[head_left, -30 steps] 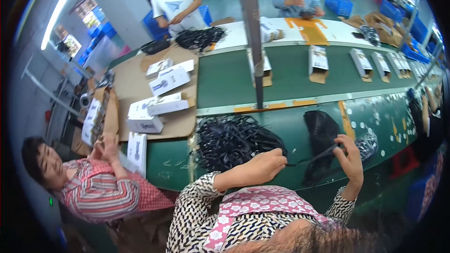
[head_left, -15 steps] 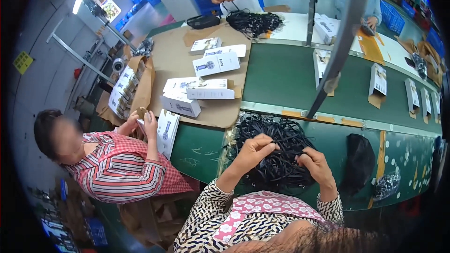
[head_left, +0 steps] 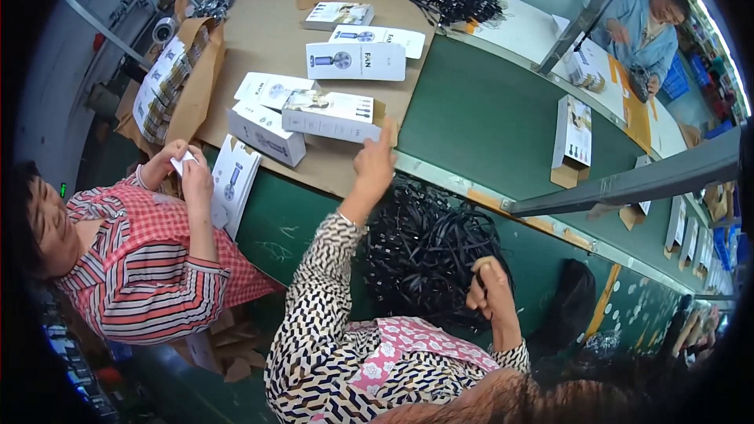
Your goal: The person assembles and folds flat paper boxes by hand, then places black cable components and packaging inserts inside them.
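Note:
My left hand (head_left: 374, 166) reaches out with fingers extended, at the open brown end of a white carton (head_left: 330, 118) lying on the cardboard sheet. Whether the fingertips touch the carton I cannot tell. Below that hand, a tangled heap of flat black straps (head_left: 428, 247) covers part of the green table. Over the heap's right side is my right hand (head_left: 492, 292), its fingers curled in a pinch. A dark bit shows at the fingertips, too small to make out. More white cartons printed with a handheld fan (head_left: 355, 61) lie beyond and left of my left hand.
A person in a checked apron (head_left: 157, 255) works at left beside stacked flat cartons (head_left: 233, 180). Across the green conveyor belt (head_left: 479, 102) sits another person (head_left: 648, 31). A metal post (head_left: 628, 182) slants in from the right. A black bag (head_left: 567, 302) lies right of the straps.
My left hand has left the strap heap and moved up and left to the carton's open end. My right hand stays over the straps, turned more upright. The whole view has shifted.

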Demonstrator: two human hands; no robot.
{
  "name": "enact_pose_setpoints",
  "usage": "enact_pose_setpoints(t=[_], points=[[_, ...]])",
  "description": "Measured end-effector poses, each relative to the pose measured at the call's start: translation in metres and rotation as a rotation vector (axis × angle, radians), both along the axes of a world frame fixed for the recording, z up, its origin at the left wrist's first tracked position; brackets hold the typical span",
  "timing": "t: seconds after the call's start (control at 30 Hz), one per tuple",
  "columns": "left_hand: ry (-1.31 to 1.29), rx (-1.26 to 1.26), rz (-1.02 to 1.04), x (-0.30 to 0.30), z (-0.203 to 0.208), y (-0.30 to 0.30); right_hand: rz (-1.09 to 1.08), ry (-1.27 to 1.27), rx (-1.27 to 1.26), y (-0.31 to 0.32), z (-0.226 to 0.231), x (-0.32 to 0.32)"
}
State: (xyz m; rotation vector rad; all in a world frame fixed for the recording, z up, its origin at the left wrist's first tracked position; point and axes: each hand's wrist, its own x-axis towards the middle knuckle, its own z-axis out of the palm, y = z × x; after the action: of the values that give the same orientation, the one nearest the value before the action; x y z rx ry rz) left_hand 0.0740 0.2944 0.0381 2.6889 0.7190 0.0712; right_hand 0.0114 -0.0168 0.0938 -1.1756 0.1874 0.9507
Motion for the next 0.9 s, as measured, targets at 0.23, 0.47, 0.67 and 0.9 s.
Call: enact_pose_setpoints(t=[0.23, 0.47, 0.67, 0.9], points=[[-0.272, 0.211, -0.136, -0.031, 0.018, -0.009, -0.105, 0.082, -0.007, -0.041, -0.028, -0.037], [-0.042, -0.408, -0.577, -0.095, 0.136, -0.101, -0.537, -0.26, 0.069, -0.079, 0.028, -0.002], [0.195, -0.52, -0.999, -0.104, 0.153, -0.175, -0.36, -1.045, 0.154, -0.064, 0.115, -0.018], [0.183, -0.781, -1.07, -0.118, 0.16, -0.205, 0.338, -1.528, -0.245, -0.093, 0.122, -0.062]])
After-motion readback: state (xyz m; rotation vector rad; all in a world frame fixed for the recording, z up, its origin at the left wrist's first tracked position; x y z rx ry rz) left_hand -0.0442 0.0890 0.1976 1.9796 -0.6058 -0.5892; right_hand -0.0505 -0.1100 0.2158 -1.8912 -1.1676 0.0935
